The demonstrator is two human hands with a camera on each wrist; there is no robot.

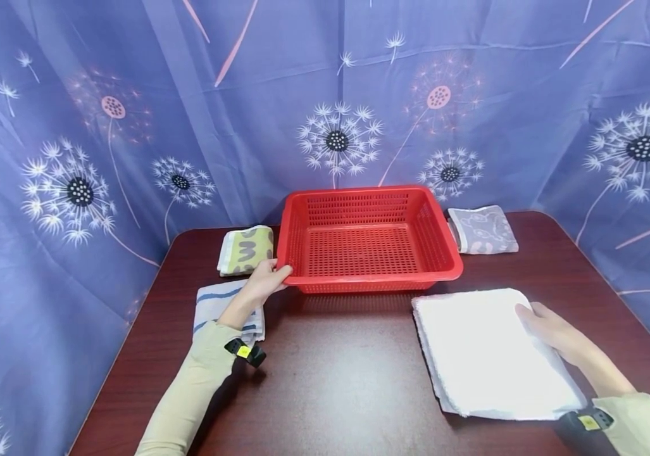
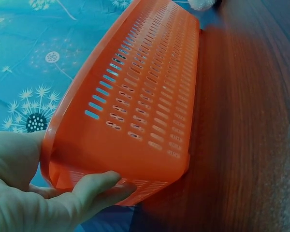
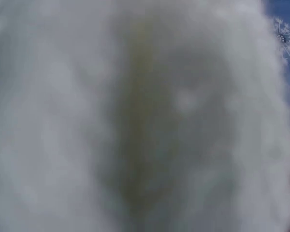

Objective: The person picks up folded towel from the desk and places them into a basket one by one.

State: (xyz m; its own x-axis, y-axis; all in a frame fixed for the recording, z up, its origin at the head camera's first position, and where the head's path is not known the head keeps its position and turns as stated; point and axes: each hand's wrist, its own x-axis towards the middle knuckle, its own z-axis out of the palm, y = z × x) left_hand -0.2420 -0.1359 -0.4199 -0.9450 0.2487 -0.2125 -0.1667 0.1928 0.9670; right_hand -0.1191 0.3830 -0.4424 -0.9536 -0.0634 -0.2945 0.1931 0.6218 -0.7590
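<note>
My left hand grips the front-left corner of a red plastic basket, thumb over the rim. The left wrist view has the basket's slotted wall from outside, the fingers of that hand lying under its rim. Inside, the basket shows only its bare slotted floor. On the right, my right hand holds a folded white towel by its right edge, thumb on top and the other fingers hidden beneath. Blurred white cloth fills most of the right wrist view.
A folded green-and-white towel lies left of the basket, and a blue-striped white towel lies partly behind my left forearm. To the basket's right is a folded grey patterned towel. A blue dandelion-print curtain hangs behind the dark wooden table.
</note>
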